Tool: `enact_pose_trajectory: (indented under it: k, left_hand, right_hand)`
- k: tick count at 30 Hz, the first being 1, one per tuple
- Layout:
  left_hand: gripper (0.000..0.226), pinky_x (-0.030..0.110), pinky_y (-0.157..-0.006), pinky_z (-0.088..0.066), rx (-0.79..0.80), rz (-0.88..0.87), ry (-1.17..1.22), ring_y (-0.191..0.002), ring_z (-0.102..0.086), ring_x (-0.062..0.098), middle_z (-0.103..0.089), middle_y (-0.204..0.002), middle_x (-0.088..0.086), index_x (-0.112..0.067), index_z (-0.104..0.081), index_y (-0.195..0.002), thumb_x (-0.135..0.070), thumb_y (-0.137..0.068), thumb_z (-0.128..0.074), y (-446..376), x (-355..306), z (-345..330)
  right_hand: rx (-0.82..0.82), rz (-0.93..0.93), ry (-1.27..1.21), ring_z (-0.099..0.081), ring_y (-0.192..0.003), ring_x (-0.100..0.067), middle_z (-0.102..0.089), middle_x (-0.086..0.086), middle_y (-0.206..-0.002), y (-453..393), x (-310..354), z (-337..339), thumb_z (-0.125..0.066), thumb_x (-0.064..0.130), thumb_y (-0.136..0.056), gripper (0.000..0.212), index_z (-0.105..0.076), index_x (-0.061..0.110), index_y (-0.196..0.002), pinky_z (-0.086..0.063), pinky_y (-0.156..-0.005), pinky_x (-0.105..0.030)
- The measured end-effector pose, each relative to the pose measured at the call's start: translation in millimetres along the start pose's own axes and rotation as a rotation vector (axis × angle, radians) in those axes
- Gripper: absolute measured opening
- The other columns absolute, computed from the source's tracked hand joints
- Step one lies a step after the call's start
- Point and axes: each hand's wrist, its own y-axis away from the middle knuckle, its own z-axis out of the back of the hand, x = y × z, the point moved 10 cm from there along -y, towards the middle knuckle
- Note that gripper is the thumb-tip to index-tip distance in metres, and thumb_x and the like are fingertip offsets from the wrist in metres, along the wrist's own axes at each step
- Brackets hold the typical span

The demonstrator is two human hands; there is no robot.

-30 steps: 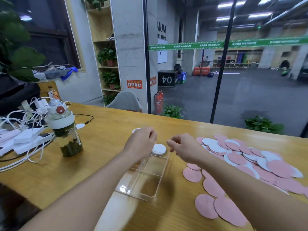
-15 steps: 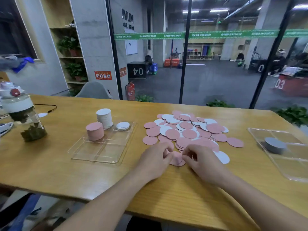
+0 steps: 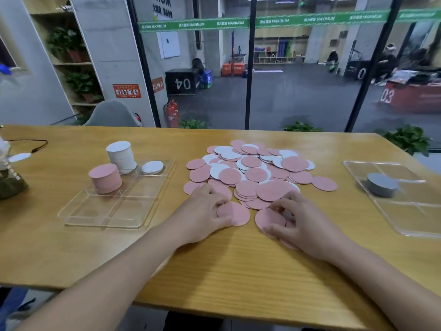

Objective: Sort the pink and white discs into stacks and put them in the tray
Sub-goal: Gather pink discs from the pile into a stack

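1. Clear acrylic tray (image 3: 152,219) on the desk (image 3: 214,266): a pink stack (image 3: 105,177) and a taller white stack (image 3: 121,157) stand in it; a careless nudge could topple them.
2. Left hand (image 3: 202,211) pinches a thin, matte pink disc (image 3: 235,212); two could cling together.
3. Right hand (image 3: 300,220) pinches another pink disc (image 3: 268,219).
4. Loose flat round discs (image 3: 253,168) overlap beyond, so sliding might scatter them.
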Motion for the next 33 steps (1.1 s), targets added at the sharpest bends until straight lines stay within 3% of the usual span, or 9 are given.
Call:
enact_pose_trajectory:
  k: [3,7,12,19,22,24,26,29,33]
  left_hand:
    - [0.050,0.010,-0.083,-0.044,-0.002,0.003,0.087,-0.111,-0.054,-0.006,-0.049,-0.115,-0.031,-0.040,-0.064,-0.124,-0.052,-0.084,-0.092,-4.9,-1.0,5.3]
    - [0.037,0.028,-0.061,-0.049,0.000,0.059,0.313,-0.062,-0.062,0.008,-0.070,-0.077,-0.017,-0.030,-0.060,-0.108,-0.021,-0.085,-0.088,-26.2,-3.3,13.2]
    - [0.011,0.021,-0.060,-0.045,-0.103,-0.020,0.406,-0.064,-0.059,0.016,-0.071,-0.076,-0.006,-0.026,-0.074,-0.092,-0.019,-0.101,-0.075,-63.8,-22.1,24.6]
    - [0.028,0.021,-0.056,-0.033,-0.208,-0.003,0.530,-0.060,-0.037,0.014,-0.042,-0.067,0.000,-0.015,-0.076,-0.083,-0.025,-0.108,-0.070,-73.1,-5.1,16.6]
    - [0.032,0.018,-0.057,-0.040,-0.194,0.032,0.648,-0.059,-0.047,0.012,-0.055,-0.066,-0.006,-0.019,-0.078,-0.080,-0.026,-0.110,-0.067,-71.5,3.1,16.7]
    - [0.038,0.022,-0.050,-0.036,-0.147,0.047,0.757,-0.051,-0.043,0.014,-0.058,-0.060,-0.008,-0.006,-0.073,-0.084,-0.028,-0.114,-0.061,-70.4,2.2,13.5]
    - [0.035,0.027,-0.051,-0.033,-0.108,0.027,0.795,-0.053,-0.038,0.019,-0.055,-0.060,0.003,0.000,-0.072,-0.094,-0.027,-0.113,-0.062,-68.8,-0.6,11.1]
    - [0.009,0.043,-0.065,-0.039,-0.071,-0.050,0.743,-0.069,-0.047,0.028,-0.063,-0.089,0.028,-0.007,-0.075,-0.105,-0.013,-0.108,-0.069,-66.0,-10.0,11.8]
    - [0.040,0.030,-0.070,-0.048,-0.071,-0.094,0.693,-0.070,-0.055,0.023,-0.070,-0.086,0.008,-0.028,-0.068,-0.133,-0.007,-0.100,-0.077,-62.3,-9.9,14.9]
  right_hand:
    - [-0.005,-0.004,0.042,-0.055,-0.108,-0.003,-0.049,0.030,-0.115,-0.1,-1.4,0.1,-0.077,0.077,-0.077,0.055,-0.069,0.045,-0.121,-0.049,-0.088,-0.027]
    - [-0.022,-0.065,-0.003,-0.057,-0.090,0.002,-0.058,0.023,-0.100,-8.1,-1.1,6.6,-0.086,0.057,-0.078,0.040,-0.061,0.040,-0.104,-0.041,-0.067,-0.018]
    - [0.063,-0.081,-0.256,-0.059,-0.072,-0.003,-0.071,0.015,-0.083,-41.2,-7.3,12.4,-0.086,0.027,-0.088,0.018,-0.071,0.032,-0.096,-0.047,-0.065,-0.023]
    - [-0.014,-0.024,-0.334,-0.048,-0.067,-0.004,-0.057,0.015,-0.076,-48.8,-28.2,26.9,-0.080,0.027,-0.097,0.008,-0.083,0.030,-0.090,-0.038,-0.064,-0.016]
    - [-0.011,-0.027,-0.404,-0.035,-0.062,-0.015,-0.045,-0.011,-0.069,-42.4,-29.9,37.9,-0.078,0.032,-0.099,0.009,-0.086,0.030,-0.095,-0.029,-0.056,-0.036]
    - [0.008,-0.031,-0.451,-0.035,-0.063,-0.021,-0.047,-0.020,-0.071,-40.6,-26.0,40.9,-0.075,0.035,-0.100,0.014,-0.086,0.027,-0.096,-0.028,-0.057,-0.042]
    - [0.018,-0.006,-0.488,-0.045,-0.061,-0.018,-0.058,-0.007,-0.067,-37.5,-15.8,41.1,-0.070,0.036,-0.102,0.022,-0.085,0.022,-0.093,-0.034,-0.057,-0.039]
    - [0.036,0.007,-0.553,-0.060,-0.064,-0.015,-0.072,0.001,-0.075,-33.8,-1.8,37.3,-0.069,0.040,-0.099,0.026,-0.082,0.018,-0.090,-0.044,-0.058,-0.028]
    - [0.033,-0.035,-0.686,-0.079,-0.077,-0.016,-0.078,-0.009,-0.083,-31.8,0.9,28.8,-0.084,0.025,-0.089,0.022,-0.072,0.007,-0.095,-0.061,-0.066,-0.033]
